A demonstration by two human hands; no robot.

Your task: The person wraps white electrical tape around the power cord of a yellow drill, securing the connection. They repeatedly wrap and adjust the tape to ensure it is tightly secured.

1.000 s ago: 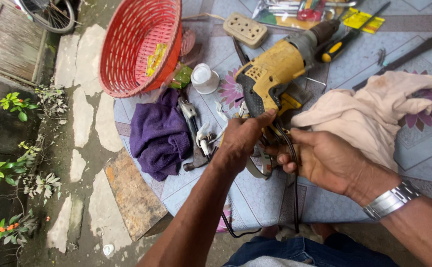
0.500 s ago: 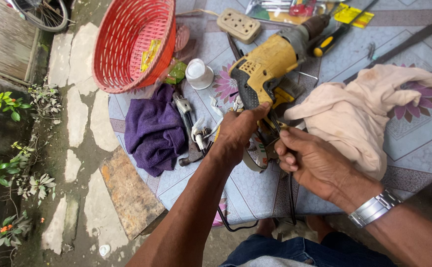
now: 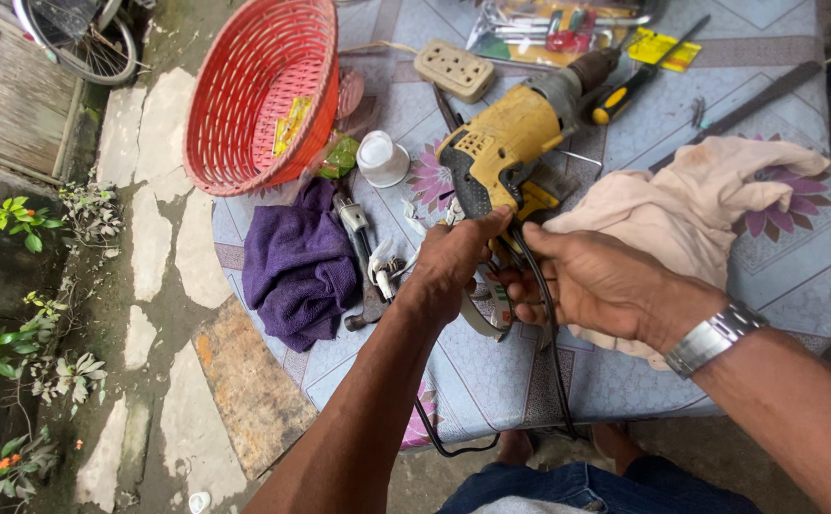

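A yellow and grey power drill (image 3: 515, 143) lies on the patterned table cover (image 3: 796, 257), chuck pointing to the upper right. My left hand (image 3: 449, 266) is closed at the base of the drill's handle, where the black cord (image 3: 541, 324) comes out. My right hand (image 3: 592, 281), with a metal watch on the wrist, grips the same cord just beside it. The cord runs down over the table's front edge. What lies under my fingers is hidden.
A red plastic basket (image 3: 244, 105) tilts at the table's left corner. Nearby lie a purple cloth (image 3: 296, 266), a white cap (image 3: 380, 157), pliers (image 3: 363, 286), a beige cloth (image 3: 692, 205), a socket block (image 3: 454, 69) and a yellow-handled screwdriver (image 3: 639, 81). Paving stones and plants lie left.
Both hands have stayed at the drill's handle base. My right hand has closed further onto the cord and the view has shifted slightly.
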